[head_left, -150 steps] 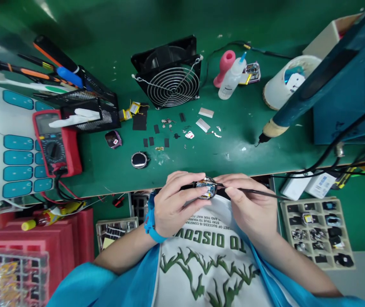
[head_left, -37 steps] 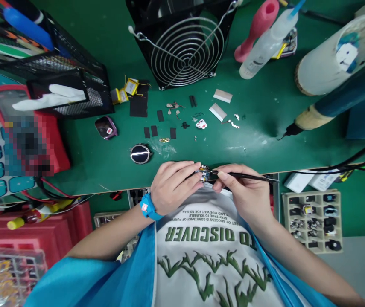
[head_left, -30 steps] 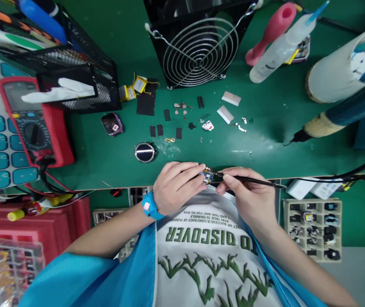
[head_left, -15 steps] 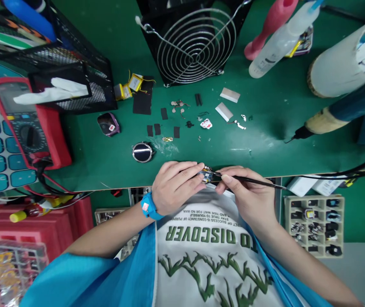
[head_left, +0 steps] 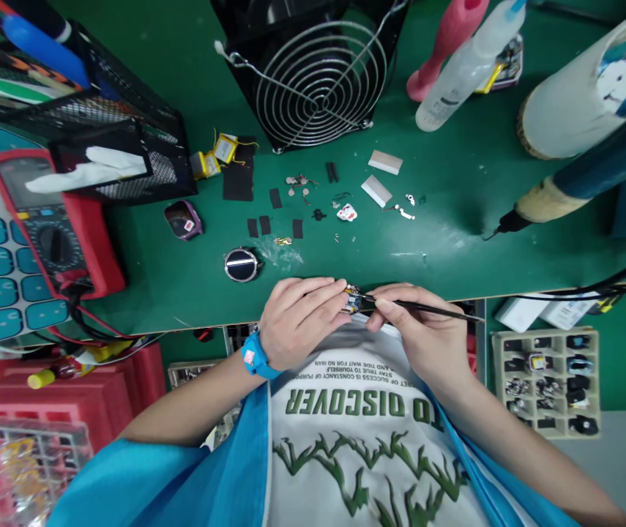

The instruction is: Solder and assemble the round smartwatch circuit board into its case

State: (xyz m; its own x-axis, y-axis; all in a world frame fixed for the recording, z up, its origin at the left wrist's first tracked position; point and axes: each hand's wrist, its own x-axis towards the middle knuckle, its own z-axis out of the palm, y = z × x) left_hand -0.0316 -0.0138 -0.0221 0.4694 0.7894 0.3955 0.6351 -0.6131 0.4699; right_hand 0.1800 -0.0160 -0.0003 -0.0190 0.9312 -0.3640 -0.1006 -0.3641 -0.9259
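At the table's front edge my left hand (head_left: 304, 320) is closed around a small circuit board assembly (head_left: 353, 298), its fingers covering the left part of it. My right hand (head_left: 419, 318) pinches dark tweezers (head_left: 427, 306), whose tips reach onto the board from the right. Exactly what the tips touch is too small to make out. A round watch face with a silver rim (head_left: 241, 264) lies on the green table, up and left of my left hand. Above the hands are black pads (head_left: 298, 228), a white piece with red marks (head_left: 347, 212) and several tiny parts.
A fan with a wire guard (head_left: 320, 102) stands at the back. Left are a red multimeter (head_left: 54, 227) and a black mesh holder (head_left: 126, 132). To the right, a soldering iron (head_left: 532, 205) points inward beside a clear bottle (head_left: 455, 88). A compartment tray (head_left: 551, 380) sits below the table edge.
The whole view has shifted slightly, with the table items appearing a little further left. Both hands keep the same hold on the board and tweezers.
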